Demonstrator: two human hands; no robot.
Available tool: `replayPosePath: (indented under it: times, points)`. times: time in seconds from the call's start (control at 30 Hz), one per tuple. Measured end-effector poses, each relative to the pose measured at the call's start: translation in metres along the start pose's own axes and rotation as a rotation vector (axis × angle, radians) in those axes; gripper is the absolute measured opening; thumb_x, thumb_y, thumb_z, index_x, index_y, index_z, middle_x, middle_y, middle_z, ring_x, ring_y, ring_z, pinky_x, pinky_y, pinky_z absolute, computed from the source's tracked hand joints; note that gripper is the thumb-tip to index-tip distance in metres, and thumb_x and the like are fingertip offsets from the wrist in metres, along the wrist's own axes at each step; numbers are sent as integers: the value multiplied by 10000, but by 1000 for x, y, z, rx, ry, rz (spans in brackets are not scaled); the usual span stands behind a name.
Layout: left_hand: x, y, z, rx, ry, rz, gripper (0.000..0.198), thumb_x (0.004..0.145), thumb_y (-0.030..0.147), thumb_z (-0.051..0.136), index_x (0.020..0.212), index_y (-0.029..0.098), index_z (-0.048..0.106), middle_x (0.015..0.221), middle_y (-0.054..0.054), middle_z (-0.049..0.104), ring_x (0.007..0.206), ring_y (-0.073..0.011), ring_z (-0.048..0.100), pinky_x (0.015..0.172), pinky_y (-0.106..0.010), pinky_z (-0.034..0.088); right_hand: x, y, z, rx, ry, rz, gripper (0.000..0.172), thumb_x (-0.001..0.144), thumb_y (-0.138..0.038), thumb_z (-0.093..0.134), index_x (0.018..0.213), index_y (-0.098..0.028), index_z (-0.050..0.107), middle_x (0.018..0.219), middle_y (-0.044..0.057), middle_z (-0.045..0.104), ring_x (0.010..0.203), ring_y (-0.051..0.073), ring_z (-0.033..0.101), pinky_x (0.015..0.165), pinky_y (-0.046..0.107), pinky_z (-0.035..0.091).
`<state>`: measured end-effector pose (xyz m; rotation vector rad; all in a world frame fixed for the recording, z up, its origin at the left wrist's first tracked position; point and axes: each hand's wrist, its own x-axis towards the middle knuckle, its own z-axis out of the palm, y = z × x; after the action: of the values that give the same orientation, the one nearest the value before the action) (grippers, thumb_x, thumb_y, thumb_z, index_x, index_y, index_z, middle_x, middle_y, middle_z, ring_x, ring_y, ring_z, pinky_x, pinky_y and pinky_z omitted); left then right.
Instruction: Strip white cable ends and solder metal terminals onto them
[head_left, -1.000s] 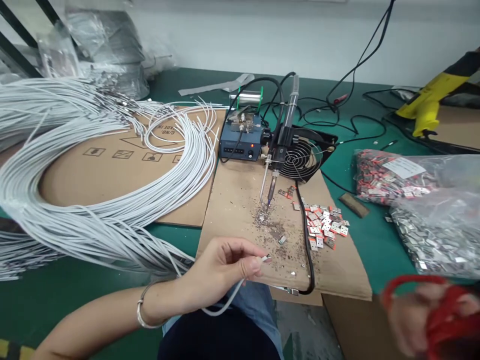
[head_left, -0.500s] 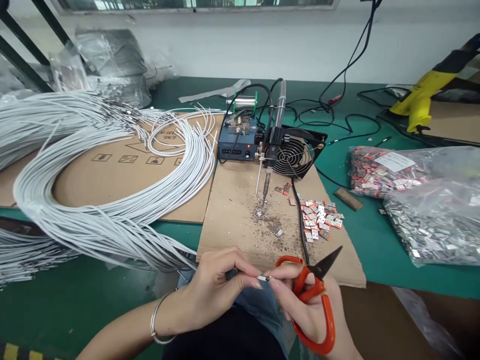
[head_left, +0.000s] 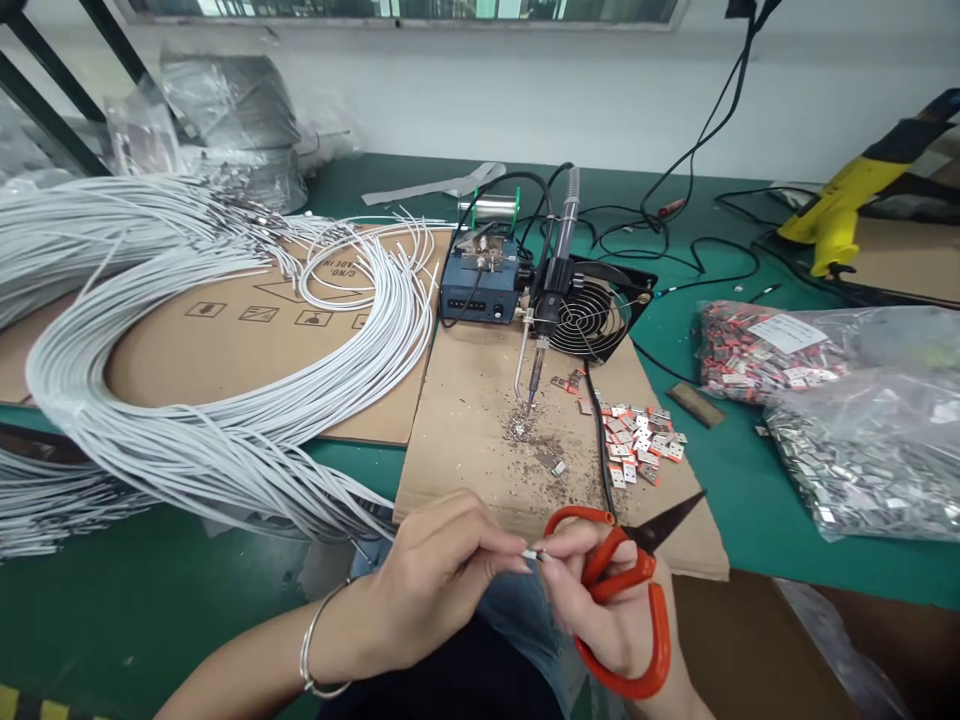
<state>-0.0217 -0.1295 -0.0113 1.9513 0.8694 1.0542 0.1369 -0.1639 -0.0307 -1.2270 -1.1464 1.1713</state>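
Note:
My left hand (head_left: 435,580) pinches the stripped tip of a white cable (head_left: 531,553) just below the table's front edge. My right hand (head_left: 600,610) holds red-handled scissors (head_left: 637,600), fingers through the loops, blades pointing up and right. Its thumb and forefinger also pinch the cable tip, touching my left fingertips. A silver bangle (head_left: 311,650) sits on my left wrist.
A big coil of white cables (head_left: 187,400) lies on cardboard at left. A blue soldering station (head_left: 480,280), a fixed soldering iron (head_left: 544,330) and a black fan (head_left: 592,315) stand mid-table. Small red-and-metal parts (head_left: 641,440) are scattered nearby; bags of parts (head_left: 862,440) lie right.
My right hand came in from the lower right with the scissors and met my left hand at the cable tip. The view shifted slightly.

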Motion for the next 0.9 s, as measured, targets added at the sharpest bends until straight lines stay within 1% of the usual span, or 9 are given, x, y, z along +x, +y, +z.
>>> replayPosePath:
  times: [0.07,0.17,0.3,0.4,0.47,0.57,0.67,0.77,0.9]
  points:
    - [-1,-3,4,-63,32,-58,108,831,160,587,733,179,628,638,-55,650,622,-158,596,588,-264,457,0,6,7,71,-10,7,174,776,-340,632,661,-213,601,351,-62,428,285,99,366,329,238,301]
    - [-1,-5,7,-203,50,-215,140,802,240,637,677,179,622,635,-42,623,621,-157,581,585,-260,442,2,12,14,134,-16,21,223,804,-390,602,673,-217,550,336,-67,448,254,100,383,307,221,302]
    - [2,-4,8,-498,77,-485,235,736,341,703,629,157,603,610,-11,596,567,-120,522,556,-233,406,6,8,14,166,-37,32,205,793,-371,628,685,-200,600,339,-56,486,251,96,412,297,205,326]
    - [5,-2,7,-735,104,-627,316,622,387,788,609,138,594,570,13,589,540,-93,496,533,-205,375,7,2,11,173,-39,56,135,772,-314,660,730,-185,665,371,-44,525,269,81,425,306,185,341]
    - [7,-1,6,-862,91,-677,336,586,384,812,613,130,594,551,13,605,528,-84,505,525,-193,370,7,-2,11,174,-21,84,98,756,-286,675,738,-191,688,408,-38,548,289,68,423,318,174,342]
    - [6,-3,6,-998,68,-729,325,603,366,811,637,125,596,526,6,624,488,-74,508,500,-180,373,8,-5,10,162,-4,99,73,727,-268,694,752,-201,709,469,-23,582,319,68,429,319,175,329]
    - [4,-6,8,-1140,30,-793,324,615,350,810,656,126,579,504,13,612,432,-59,483,440,-161,346,12,-7,9,136,-30,114,103,713,-258,706,798,-203,722,480,-24,579,333,73,431,322,181,328]
    - [3,-8,8,-1308,-35,-817,305,646,308,795,666,129,549,495,24,587,384,-44,446,395,-151,305,14,-8,8,91,-77,130,98,733,-265,698,799,-194,717,472,-30,567,334,71,442,330,178,341]
    - [4,-10,5,-1464,-118,-863,293,653,235,794,691,130,524,514,33,566,376,-25,418,385,-138,277,13,-4,9,60,-66,71,81,788,-275,655,809,-204,687,501,-36,577,345,67,463,352,171,365]
